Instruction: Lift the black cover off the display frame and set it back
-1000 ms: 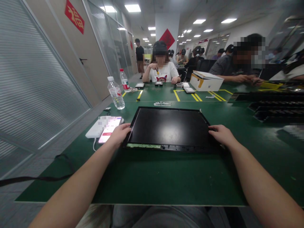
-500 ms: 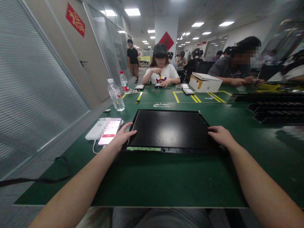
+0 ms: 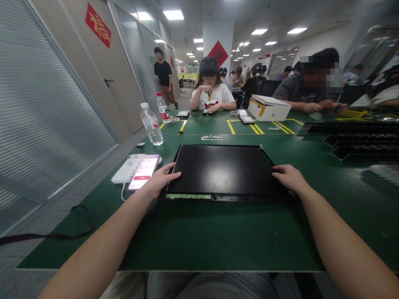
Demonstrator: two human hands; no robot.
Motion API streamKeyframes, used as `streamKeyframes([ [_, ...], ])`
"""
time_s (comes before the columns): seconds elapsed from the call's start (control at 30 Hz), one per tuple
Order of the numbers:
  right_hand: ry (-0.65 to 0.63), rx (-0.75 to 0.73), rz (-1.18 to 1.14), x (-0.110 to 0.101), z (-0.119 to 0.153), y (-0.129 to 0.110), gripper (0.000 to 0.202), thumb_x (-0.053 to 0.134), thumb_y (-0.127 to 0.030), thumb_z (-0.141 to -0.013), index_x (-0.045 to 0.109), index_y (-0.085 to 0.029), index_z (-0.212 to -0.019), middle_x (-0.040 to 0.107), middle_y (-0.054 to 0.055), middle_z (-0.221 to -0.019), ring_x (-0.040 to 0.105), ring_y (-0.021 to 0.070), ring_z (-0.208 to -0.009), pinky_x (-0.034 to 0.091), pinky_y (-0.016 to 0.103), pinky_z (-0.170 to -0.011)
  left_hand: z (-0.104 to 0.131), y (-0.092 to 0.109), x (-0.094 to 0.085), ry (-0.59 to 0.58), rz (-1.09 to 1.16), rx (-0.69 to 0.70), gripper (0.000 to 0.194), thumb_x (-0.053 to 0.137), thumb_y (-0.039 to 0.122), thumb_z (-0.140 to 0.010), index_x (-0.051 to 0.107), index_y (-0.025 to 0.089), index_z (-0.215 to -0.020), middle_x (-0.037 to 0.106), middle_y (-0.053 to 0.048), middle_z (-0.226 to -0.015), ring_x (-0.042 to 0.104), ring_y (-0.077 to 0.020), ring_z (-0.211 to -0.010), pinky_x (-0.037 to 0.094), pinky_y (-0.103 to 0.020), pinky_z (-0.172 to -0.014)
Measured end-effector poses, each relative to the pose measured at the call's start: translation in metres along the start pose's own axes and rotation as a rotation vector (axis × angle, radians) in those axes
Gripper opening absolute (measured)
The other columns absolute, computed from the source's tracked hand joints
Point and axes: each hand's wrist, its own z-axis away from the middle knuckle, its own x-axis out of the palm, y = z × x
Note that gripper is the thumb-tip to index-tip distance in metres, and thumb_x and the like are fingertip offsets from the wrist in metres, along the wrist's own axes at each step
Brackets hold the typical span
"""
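A flat black screen panel (image 3: pixel 224 168) lies face up in a thin dark frame on the green table (image 3: pixel 218 241). Along its near edge runs a strip, green at the left and black at the right. My left hand (image 3: pixel 162 179) grips the left side, thumb over the top and fingers at the outer edge. On the right side, my right hand (image 3: pixel 288 176) holds the edge between thumb and fingers. The undersides of the panel and of the fingertips are hidden.
Left of the panel are a lit phone (image 3: pixel 145 172), a white device (image 3: pixel 123 172) with a cable and two bottles (image 3: pixel 152 126). Black metal strips (image 3: pixel 358 143) lie at right. Beyond are a white box (image 3: pixel 271 109) and a seated person (image 3: pixel 210 93) using a tool.
The panel's left edge has shifted slightly inward within the frame, with my left thumb a little farther right. In the background, one person has walked left, and the seated person has raised a hand.
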Motion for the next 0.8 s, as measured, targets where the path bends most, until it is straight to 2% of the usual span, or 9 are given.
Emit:
streamKeyframes([
  [0.2, -0.011, 0.003, 0.01, -0.0011, 0.0013, -0.0015, 0.036, 0.067, -0.032, -0.08, 0.081, -0.018, -0.109, 0.075, 0.014, -0.109, 0.071, 0.0322, -0.102, 0.056, 0.042, -0.093, -0.0054, -0.0052, -0.0058, -0.016, -0.024, 0.023, 0.079, 0.087, 0.003, -0.065, 0.061, 0.016, -0.138, 0.081, -0.009, -0.09, 0.079, -0.0279, -0.073, 0.065, -0.035, -0.066],
  [0.3, -0.023, 0.005, 0.022, -0.0015, 0.0023, -0.0021, 0.038, 0.066, -0.033, -0.081, 0.08, -0.018, -0.112, 0.076, 0.014, -0.106, 0.071, 0.032, -0.102, 0.055, 0.042, -0.093, -0.007, -0.0072, -0.0074, -0.017, -0.015, 0.041, 0.073, 0.082, -0.001, -0.067, 0.062, 0.015, -0.136, 0.08, -0.009, -0.085, 0.078, -0.0259, -0.069, 0.064, -0.033, -0.063],
  [0.43, -0.039, 0.017, 0.031, -0.0023, 0.0032, -0.0042, 0.042, 0.065, -0.033, -0.082, 0.079, -0.016, -0.117, 0.075, 0.015, -0.111, 0.071, 0.0316, -0.103, 0.055, 0.041, -0.094, -0.0057, -0.0065, -0.0068, -0.021, 0.016, 0.074, 0.076, 0.079, -0.003, -0.068, 0.06, 0.016, -0.139, 0.079, -0.006, -0.081, 0.077, -0.0239, -0.066, 0.063, -0.031, -0.06],
  [0.63, -0.025, -0.005, 0.042, -0.0019, 0.0025, -0.0051, 0.038, 0.065, -0.031, -0.081, 0.081, -0.016, -0.112, 0.074, 0.015, -0.117, 0.071, 0.0312, -0.102, 0.055, 0.041, -0.094, -0.0024, -0.002, -0.006, -0.043, 0.088, 0.118, 0.071, 0.08, -0.003, -0.065, 0.064, 0.017, -0.132, 0.081, -0.008, -0.094, 0.079, -0.0239, -0.078, 0.065, -0.031, -0.073],
  [0.8, -0.015, -0.008, 0.044, -0.001, 0.0019, -0.0034, 0.037, 0.066, -0.032, -0.081, 0.081, -0.018, -0.111, 0.073, 0.014, -0.119, 0.071, 0.0296, -0.102, 0.055, 0.039, -0.094, -0.0017, -0.0009, -0.0077, -0.075, 0.088, 0.177, 0.062, 0.084, -0.001, -0.062, 0.071, 0.018, -0.119, 0.081, -0.01, -0.106, 0.078, -0.0265, -0.1, 0.063, -0.032, -0.087],
])
